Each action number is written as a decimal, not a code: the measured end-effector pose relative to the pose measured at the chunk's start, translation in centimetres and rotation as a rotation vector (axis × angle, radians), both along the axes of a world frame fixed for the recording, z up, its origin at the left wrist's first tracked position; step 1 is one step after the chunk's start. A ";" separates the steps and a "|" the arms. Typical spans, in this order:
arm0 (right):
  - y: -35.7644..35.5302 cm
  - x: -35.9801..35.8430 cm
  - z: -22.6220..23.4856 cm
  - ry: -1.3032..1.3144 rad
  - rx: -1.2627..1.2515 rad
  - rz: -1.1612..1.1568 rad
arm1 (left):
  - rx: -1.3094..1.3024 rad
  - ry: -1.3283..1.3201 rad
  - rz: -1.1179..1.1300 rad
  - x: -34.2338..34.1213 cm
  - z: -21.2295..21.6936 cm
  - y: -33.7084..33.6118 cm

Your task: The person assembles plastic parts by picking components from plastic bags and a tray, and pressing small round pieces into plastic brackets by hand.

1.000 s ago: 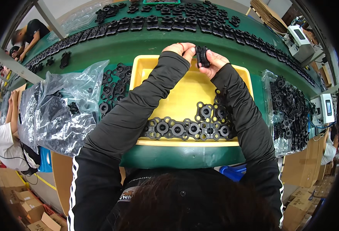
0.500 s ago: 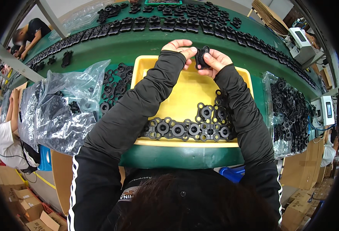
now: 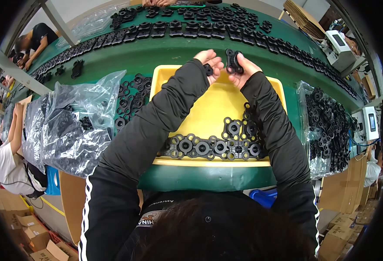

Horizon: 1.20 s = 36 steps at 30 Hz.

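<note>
My right hand (image 3: 248, 71) is closed on a black plastic bracket (image 3: 233, 61) with round lobes, held upright between thumb and fingers above the far rim of a yellow tray (image 3: 187, 162). To its left, my left hand (image 3: 214, 61) has its fingers curled around a small round black plastic part (image 3: 208, 69), partly hidden by the palm and sleeve. A gap separates the two hands. Flat black plastic pieces with rings (image 3: 202, 148) lie in a row along the tray's near side, and more are heaped by its right wall under my right forearm.
Clear plastic bags of black parts (image 3: 76, 135) stand left of the tray, beside loose ringed pieces (image 3: 133, 98). Another opened bag (image 3: 326, 130) lies at the right. Rows of black assemblies (image 3: 159, 29) line the far green table (image 3: 174, 52). A co-worker's hands (image 3: 159, 2) show at the far edge.
My hands have drawn apart; the left fingers have come away from the bracket. The small round part now shows in my left hand. A co-worker's hands have come further into view at the top.
</note>
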State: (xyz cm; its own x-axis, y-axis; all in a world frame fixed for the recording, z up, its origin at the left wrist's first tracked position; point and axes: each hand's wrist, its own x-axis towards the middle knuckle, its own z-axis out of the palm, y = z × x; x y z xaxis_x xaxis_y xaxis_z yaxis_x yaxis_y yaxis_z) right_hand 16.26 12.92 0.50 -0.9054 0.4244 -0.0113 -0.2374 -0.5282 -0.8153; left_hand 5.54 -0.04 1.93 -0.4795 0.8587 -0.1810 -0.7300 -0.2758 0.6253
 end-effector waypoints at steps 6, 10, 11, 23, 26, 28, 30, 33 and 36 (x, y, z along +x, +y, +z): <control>0.6 0.4 1.2 -0.139 -0.153 -0.160 | 0.007 -0.186 -0.028 -0.8 -0.6 -0.2; 0.2 0.5 1.6 -0.125 -0.143 -0.185 | 0.005 -0.067 -0.071 -1.2 -1.2 -0.5; 0.5 0.5 1.4 -0.118 -0.130 -0.188 | -0.019 -0.003 -0.104 -1.4 -1.2 -0.6; 1.1 0.6 0.1 -0.044 0.024 -0.175 | 0.001 0.052 -0.075 -0.6 -0.9 -0.8; 0.8 0.4 -0.1 -0.023 0.075 -0.134 | -0.007 0.099 -0.047 -0.6 -0.9 -0.7; 0.6 0.4 -0.2 -0.006 0.133 -0.047 | 0.001 0.142 -0.043 -0.8 -0.9 -0.6; 0.4 0.3 -0.3 0.003 0.161 -0.003 | 0.003 0.164 -0.040 -0.9 -1.1 -0.5; 0.0 0.1 -0.3 -0.035 0.270 0.037 | -0.007 0.209 -0.029 -1.1 -1.3 -0.7; 0.2 0.0 -0.7 -0.034 0.273 0.064 | -0.068 0.363 0.021 -0.7 -1.0 -0.5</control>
